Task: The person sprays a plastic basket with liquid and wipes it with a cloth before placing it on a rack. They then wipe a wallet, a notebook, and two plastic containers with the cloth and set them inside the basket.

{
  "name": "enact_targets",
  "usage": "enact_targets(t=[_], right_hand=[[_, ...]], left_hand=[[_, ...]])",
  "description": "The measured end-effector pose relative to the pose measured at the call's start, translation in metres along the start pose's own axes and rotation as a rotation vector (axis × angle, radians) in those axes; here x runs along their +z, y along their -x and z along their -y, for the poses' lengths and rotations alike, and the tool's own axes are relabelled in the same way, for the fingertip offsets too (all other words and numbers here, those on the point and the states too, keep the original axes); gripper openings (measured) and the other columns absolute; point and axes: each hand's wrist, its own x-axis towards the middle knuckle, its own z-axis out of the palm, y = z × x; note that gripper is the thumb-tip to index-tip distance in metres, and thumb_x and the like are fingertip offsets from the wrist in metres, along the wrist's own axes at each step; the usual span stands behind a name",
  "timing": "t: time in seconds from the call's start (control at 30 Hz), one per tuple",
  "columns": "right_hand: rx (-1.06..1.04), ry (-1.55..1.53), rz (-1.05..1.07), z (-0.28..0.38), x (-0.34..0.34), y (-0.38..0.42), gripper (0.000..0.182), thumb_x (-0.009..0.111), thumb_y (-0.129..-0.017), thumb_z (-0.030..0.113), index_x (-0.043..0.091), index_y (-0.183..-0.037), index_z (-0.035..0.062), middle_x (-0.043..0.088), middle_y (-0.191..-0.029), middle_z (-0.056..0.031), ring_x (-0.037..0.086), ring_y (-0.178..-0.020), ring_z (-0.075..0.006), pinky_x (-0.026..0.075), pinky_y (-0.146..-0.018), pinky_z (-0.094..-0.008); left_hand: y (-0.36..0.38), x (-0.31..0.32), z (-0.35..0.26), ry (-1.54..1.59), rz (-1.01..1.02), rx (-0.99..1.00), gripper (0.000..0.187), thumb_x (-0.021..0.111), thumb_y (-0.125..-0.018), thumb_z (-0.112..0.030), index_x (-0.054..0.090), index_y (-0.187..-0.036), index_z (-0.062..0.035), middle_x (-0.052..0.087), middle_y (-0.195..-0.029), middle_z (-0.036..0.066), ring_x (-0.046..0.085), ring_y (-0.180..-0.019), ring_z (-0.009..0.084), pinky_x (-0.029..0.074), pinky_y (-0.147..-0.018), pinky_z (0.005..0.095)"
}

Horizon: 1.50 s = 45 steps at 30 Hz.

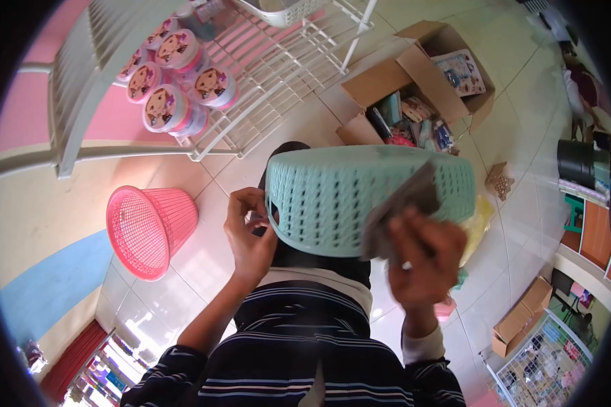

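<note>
Basket [326, 197] of mint-green plastic is tilted above the person's dark-clad legs [332, 266], its perforated side facing up, presumably to expose that surface. The left hand [246, 239] has its grip closed around the basket's edge, apparently steadying it; the right hand [424, 254], blurred, clutches a grey cloth [402, 209] at the perforated side. Beyond, a pink wastebasket [176, 214] sits on the tiled floor [529, 224]. Farther off, a white wire rack [265, 112] bears lidded tubs [166, 108], clustered perhaps to save space, near open cardboard cartons [431, 88].

The mint-green basket [326, 197] at centre looks like smooth plastic with a soft sheen, the grey rag [402, 199] matt cloth. Floor tiles [204, 268] are glossy; the upper-right carton [373, 83] is matt cardboard.
</note>
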Motion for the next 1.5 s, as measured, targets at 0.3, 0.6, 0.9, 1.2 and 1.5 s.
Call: enact_targets(t=[0.3, 0.6, 0.9, 1.2, 1.5], right_hand=[[0.150, -0.593, 0.356, 0.059, 0.025, 0.114, 0.032, 0.061, -0.060, -0.001, 0.065, -0.090, 0.0100, 0.061, -0.086, -0.0038, 0.054, -0.068, -0.0203, 0.046, -0.058, -0.0259], [1.331, -0.902, -0.172, 0.001, 0.007, 0.089, 0.024, 0.054, -0.078, 0.006, 0.056, -0.100, -0.0022, 0.059, -0.093, -0.0043, 0.056, -0.082, -0.0133, 0.045, -0.073, -0.0253], [1.108, -0.997, -0.384, 0.013, 0.062, 0.050, 0.017, 0.053, -0.085, 0.011, 0.054, -0.095, -0.0029, 0.055, -0.084, -0.0003, 0.046, -0.079, -0.0050, 0.038, -0.070, -0.0196], [0.376, -0.434, 0.463, 0.039, 0.095, 0.068, 0.035, 0.057, -0.073, 0.014, 0.059, -0.107, 0.0051, 0.047, -0.089, -0.0108, 0.045, -0.080, -0.0262, 0.038, -0.071, -0.0350], [0.411, -0.450, 0.426, 0.029, 0.100, 0.069, 0.037, 0.056, -0.072, 0.013, 0.059, -0.108, 0.0057, 0.046, -0.085, -0.0102, 0.045, -0.077, -0.0255, 0.038, -0.067, -0.0348]], left_hand=[[0.011, -0.035, 0.069, 1.107, 0.265, -1.205, 0.035, 0.032, -0.091, -0.028, 0.050, -0.108, -0.0018, 0.060, -0.099, 0.012, 0.058, -0.090, 0.0228, 0.045, -0.083, 0.0379], [0.054, -0.004, 0.062, 0.762, -0.074, -0.855, 0.031, 0.039, -0.088, -0.027, 0.051, -0.107, -0.0044, 0.059, -0.096, 0.005, 0.056, -0.089, 0.0176, 0.044, -0.080, 0.0300], [0.051, 0.005, 0.043, 0.735, -0.169, -0.768, 0.050, 0.047, -0.085, -0.046, 0.050, -0.108, -0.0024, 0.057, -0.095, 0.006, 0.054, -0.085, 0.0144, 0.044, -0.075, 0.0268], [0.054, 0.002, 0.060, 0.588, -0.221, -0.689, 0.028, 0.055, -0.086, -0.029, 0.058, -0.090, -0.0013, 0.058, -0.077, 0.000, 0.052, -0.066, 0.0073, 0.043, -0.058, 0.0226], [0.057, 0.007, 0.061, 0.495, -0.206, -0.663, 0.019, 0.060, -0.083, -0.020, 0.060, -0.085, -0.0008, 0.056, -0.071, -0.003, 0.047, -0.059, 0.0033, 0.038, -0.053, 0.0187]])
